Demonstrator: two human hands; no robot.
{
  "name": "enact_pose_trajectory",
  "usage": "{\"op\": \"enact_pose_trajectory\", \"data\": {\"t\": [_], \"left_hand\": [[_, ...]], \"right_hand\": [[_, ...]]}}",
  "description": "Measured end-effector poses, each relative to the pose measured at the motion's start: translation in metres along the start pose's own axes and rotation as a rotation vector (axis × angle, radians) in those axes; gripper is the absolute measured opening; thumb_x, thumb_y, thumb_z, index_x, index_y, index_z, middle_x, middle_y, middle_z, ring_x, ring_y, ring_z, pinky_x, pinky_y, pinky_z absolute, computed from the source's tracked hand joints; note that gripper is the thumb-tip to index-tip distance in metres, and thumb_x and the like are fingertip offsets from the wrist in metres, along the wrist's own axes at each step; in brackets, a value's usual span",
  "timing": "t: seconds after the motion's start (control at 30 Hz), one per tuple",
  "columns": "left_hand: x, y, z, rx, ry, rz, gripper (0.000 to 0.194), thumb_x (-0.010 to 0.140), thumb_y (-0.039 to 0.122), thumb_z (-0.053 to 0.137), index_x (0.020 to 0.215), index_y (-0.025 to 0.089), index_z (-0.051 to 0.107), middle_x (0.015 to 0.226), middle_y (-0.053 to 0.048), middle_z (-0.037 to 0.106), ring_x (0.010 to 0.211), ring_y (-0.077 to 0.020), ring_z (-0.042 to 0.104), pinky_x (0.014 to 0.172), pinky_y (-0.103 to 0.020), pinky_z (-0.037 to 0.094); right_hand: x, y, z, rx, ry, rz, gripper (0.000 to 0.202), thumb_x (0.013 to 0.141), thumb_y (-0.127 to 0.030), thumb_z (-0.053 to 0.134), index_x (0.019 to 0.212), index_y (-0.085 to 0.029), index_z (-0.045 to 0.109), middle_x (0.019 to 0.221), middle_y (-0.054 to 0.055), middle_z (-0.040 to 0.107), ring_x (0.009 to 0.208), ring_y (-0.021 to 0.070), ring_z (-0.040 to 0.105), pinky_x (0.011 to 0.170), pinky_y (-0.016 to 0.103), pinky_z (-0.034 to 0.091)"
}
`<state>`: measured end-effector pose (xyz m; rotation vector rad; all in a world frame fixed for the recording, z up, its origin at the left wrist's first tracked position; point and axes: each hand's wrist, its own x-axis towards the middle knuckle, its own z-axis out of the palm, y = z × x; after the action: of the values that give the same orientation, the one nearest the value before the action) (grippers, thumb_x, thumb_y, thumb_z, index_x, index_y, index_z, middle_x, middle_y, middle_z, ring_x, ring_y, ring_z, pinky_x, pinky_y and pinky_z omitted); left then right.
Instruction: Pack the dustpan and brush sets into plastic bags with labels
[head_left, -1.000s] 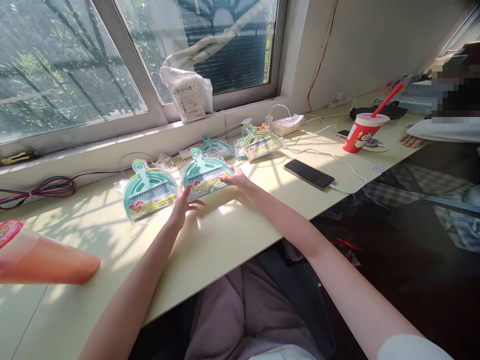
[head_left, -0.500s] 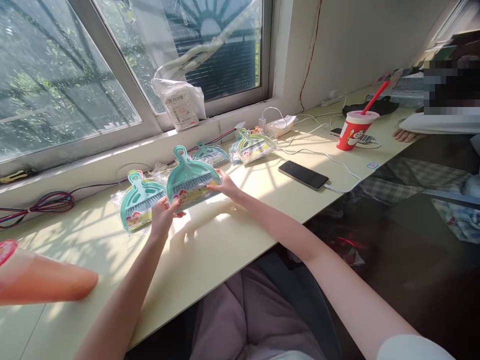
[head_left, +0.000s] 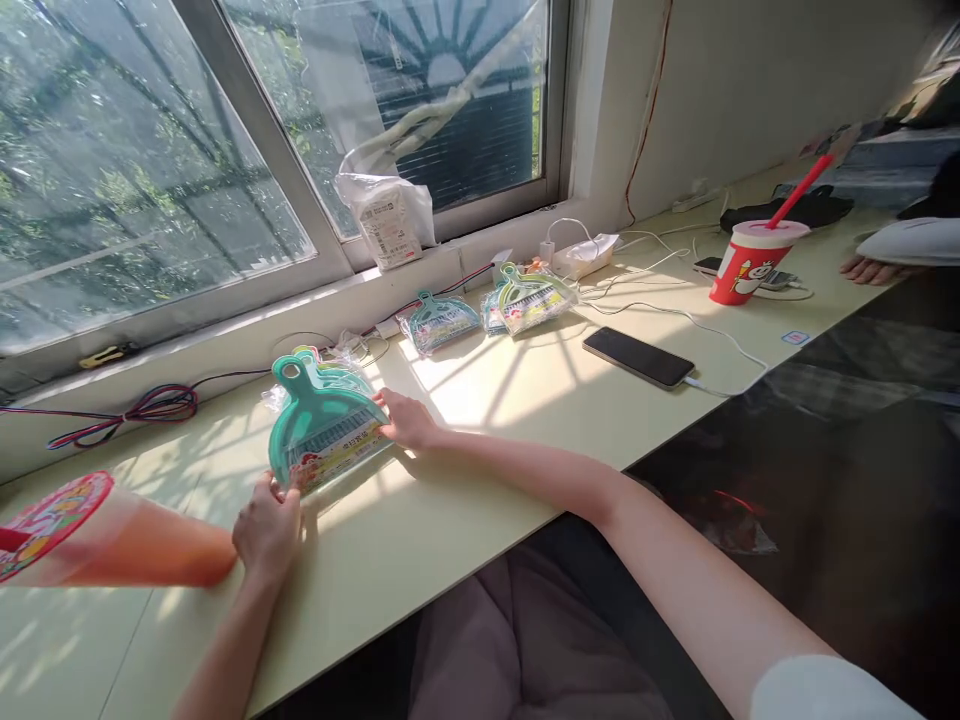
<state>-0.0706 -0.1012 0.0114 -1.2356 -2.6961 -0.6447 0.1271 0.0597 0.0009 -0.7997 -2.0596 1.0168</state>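
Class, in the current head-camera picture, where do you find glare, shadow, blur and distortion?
Head view: sunlight glares on the table beyond the right hand, crossed by bar-like shadows; the lower right sinks into near-darkness. Head view: the dustpan set looks backlit, its front shaded. Head view: wide-angle stretch seems to elongate the near drink cup; the upper right corner looks smeared.

Toward eight o'clock, the nearest dustpan [head_left: 315, 412] looks like smooth plastic, its printed strip [head_left: 345, 453] shiny; the drink cup [head_left: 161, 540] there is smooth, translucent plastic. The desk [head_left: 450, 530] is smooth and satiny. At three, the phone [head_left: 639, 357] has a glossy, glasslike face. The paper-looking red cup [head_left: 750, 268] at two carries a plastic straw [head_left: 801, 190]. Metal window frame [head_left: 264, 120] at ten, dull; matt cloth trousers [head_left: 476, 640] at six.
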Motion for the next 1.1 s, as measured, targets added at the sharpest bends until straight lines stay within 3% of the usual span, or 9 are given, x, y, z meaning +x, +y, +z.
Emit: {"op": "enact_pose_trajectory", "data": {"t": [0.13,0.2,0.3,0.4,0.53,0.67,0.8,0.97,1.1], "left_hand": [[-0.004,0.005,0.001,0.034,0.301,0.169,0.079,0.081,0.037,0.058,0.148,0.003,0.035,0.141,-0.031,0.047,0.129,-0.0468,0.046,0.097,-0.06,0.045],[-0.007,0.016,0.005,0.045,0.371,0.309,0.082,0.084,0.036,0.057,0.153,0.005,0.025,0.15,-0.031,0.036,0.134,-0.0467,0.04,0.1,-0.063,0.041],[0.0,0.037,0.017,-0.004,0.312,0.499,0.051,0.091,0.031,0.049,0.139,0.013,0.046,0.139,-0.024,0.05,0.127,-0.0408,0.048,0.1,-0.059,0.041],[0.023,0.055,0.035,-0.094,0.181,0.616,0.022,0.093,0.026,0.043,0.106,0.018,0.059,0.103,-0.015,0.064,0.101,-0.0325,0.061,0.092,-0.05,0.046],[0.053,0.062,0.054,-0.235,0.084,0.721,0.011,0.091,0.025,0.043,0.088,0.021,0.053,0.085,-0.009,0.061,0.083,-0.0266,0.06,0.081,-0.041,0.049],[0.058,0.056,0.058,-0.31,0.08,0.748,0.005,0.088,0.023,0.047,0.09,0.021,0.051,0.087,-0.008,0.06,0.085,-0.0255,0.06,0.082,-0.04,0.049],[0.053,0.055,0.054,-0.306,0.046,0.731,0.007,0.087,0.02,0.046,0.091,0.021,0.051,0.09,-0.008,0.061,0.088,-0.0256,0.059,0.083,-0.04,0.049],[0.05,0.057,0.049,-0.315,0.019,0.717,0.007,0.088,0.019,0.047,0.092,0.021,0.053,0.093,-0.009,0.062,0.09,-0.0258,0.06,0.085,-0.041,0.049],[0.049,0.056,0.046,-0.33,0.018,0.712,0.008,0.087,0.019,0.048,0.09,0.022,0.055,0.09,-0.009,0.063,0.087,-0.0267,0.061,0.081,-0.041,0.05]], "right_hand": [[0.016,-0.011,0.024,-0.098,0.043,0.04,0.053,0.078,-0.013,0.069,0.127,-0.022,0.052,0.123,0.006,0.065,0.109,0.0247,0.064,0.089,0.035,0.052],[0.022,-0.012,0.032,-0.108,0.041,0.111,0.053,0.079,-0.016,0.071,0.128,-0.021,0.052,0.125,0.009,0.063,0.11,0.0255,0.063,0.09,0.036,0.052],[0.025,-0.009,0.04,-0.148,0.054,0.126,0.054,0.082,-0.02,0.071,0.132,-0.02,0.053,0.131,0.012,0.057,0.113,0.0259,0.062,0.092,0.036,0.053],[0.026,-0.003,0.041,-0.198,0.061,0.067,0.057,0.083,-0.026,0.073,0.136,-0.021,0.053,0.133,0.013,0.054,0.112,0.0264,0.062,0.091,0.037,0.054],[0.036,0.02,0.011,-0.29,0.136,0.016,0.044,0.095,-0.034,0.059,0.137,-0.02,0.054,0.133,0.013,0.056,0.114,0.0244,0.061,0.091,0.034,0.053],[0.056,0.056,-0.061,-0.702,0.313,-0.007,0.052,0.094,-0.007,0.042,0.145,-0.017,0.046,0.15,0.017,0.044,0.139,0.0263,0.04,0.109,0.04,0.04],[0.078,0.084,-0.113,-1.047,0.109,-0.045,0.059,0.088,0.003,0.038,0.146,-0.008,0.042,0.156,0.025,0.036,0.15,0.0336,0.022,0.117,0.059,0.02],[0.093,0.086,-0.106,-1.113,-0.089,-0.108,0.046,0.093,-0.003,0.033,0.133,-0.006,0.054,0.122,0.026,0.063,0.12,0.0326,0.056,0.107,0.052,0.034],[0.089,0.082,-0.093,-1.157,-0.07,-0.202,0.039,0.092,-0.005,0.034,0.121,-0.007,0.061,0.108,0.022,0.067,0.101,0.0309,0.062,0.101,0.047,0.037]]}}
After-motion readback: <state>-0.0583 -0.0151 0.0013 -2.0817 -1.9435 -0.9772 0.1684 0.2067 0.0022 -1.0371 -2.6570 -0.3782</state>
